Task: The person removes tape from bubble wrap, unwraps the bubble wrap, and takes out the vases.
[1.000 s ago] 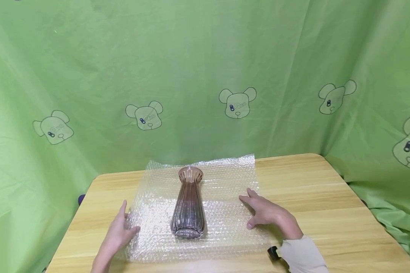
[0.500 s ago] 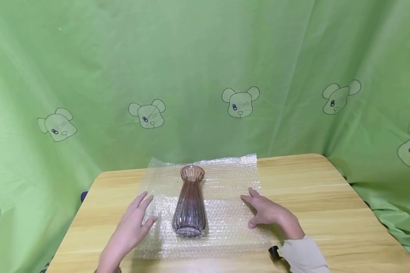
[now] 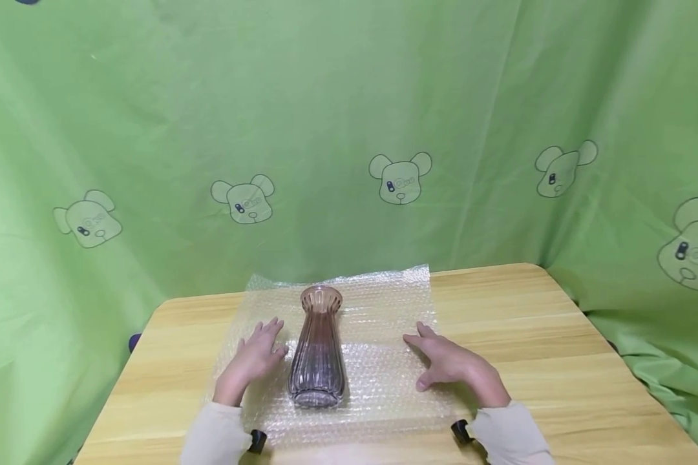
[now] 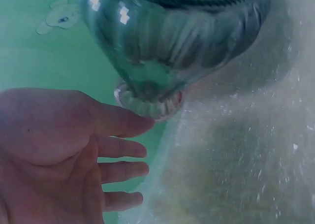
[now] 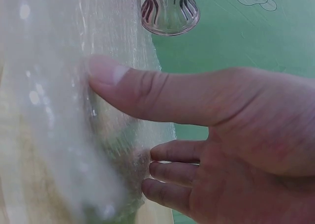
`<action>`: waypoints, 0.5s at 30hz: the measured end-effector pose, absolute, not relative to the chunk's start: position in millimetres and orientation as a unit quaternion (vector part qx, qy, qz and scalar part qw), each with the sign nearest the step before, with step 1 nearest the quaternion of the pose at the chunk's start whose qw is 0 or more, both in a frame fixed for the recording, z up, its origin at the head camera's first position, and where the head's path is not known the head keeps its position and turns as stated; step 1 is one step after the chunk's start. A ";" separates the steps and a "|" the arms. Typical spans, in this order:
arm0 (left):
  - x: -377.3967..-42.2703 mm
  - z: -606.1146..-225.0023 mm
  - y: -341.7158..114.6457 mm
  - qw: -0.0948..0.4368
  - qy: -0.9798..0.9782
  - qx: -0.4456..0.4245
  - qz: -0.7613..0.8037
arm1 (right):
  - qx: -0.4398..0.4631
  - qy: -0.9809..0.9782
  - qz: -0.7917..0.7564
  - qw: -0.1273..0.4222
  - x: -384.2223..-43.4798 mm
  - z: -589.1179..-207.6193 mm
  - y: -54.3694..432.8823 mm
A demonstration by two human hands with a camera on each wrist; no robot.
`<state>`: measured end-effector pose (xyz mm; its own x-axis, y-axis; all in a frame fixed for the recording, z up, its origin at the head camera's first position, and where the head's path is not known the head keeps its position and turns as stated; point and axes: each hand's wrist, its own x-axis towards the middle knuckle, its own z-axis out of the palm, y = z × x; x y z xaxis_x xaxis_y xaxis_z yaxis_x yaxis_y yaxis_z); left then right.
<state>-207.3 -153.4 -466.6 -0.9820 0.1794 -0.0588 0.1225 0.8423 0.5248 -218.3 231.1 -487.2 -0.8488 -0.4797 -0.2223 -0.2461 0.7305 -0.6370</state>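
Observation:
A ribbed glass vase (image 3: 318, 355), pinkish at the mouth and grey-purple toward the base, lies on its side on a sheet of bubble wrap (image 3: 384, 387). Its mouth points to the back of the table. My left hand (image 3: 258, 355) is over the wrap just left of the vase, fingers extended; the left wrist view shows the palm with the vase body beyond it. At the wrap's right edge my right hand (image 3: 450, 361) rests with thumb and fingers spread apart. In the right wrist view the thumb (image 5: 147, 88) touches the wrap.
The wooden table (image 3: 529, 336) extends on both sides of the wrap. A green curtain (image 3: 320, 116) printed with bear heads hangs behind and at the sides. Dark straps (image 3: 258, 442) show near both sleeves.
My left hand has moved rightward from the wrap's left edge to beside the vase. The right hand and the vase have stayed in place.

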 end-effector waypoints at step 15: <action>-225.4 -496.7 -155.3 0.113 0.960 0.070 0.248 | -0.195 0.913 -0.302 0.193 -217.8 -486.8 230.0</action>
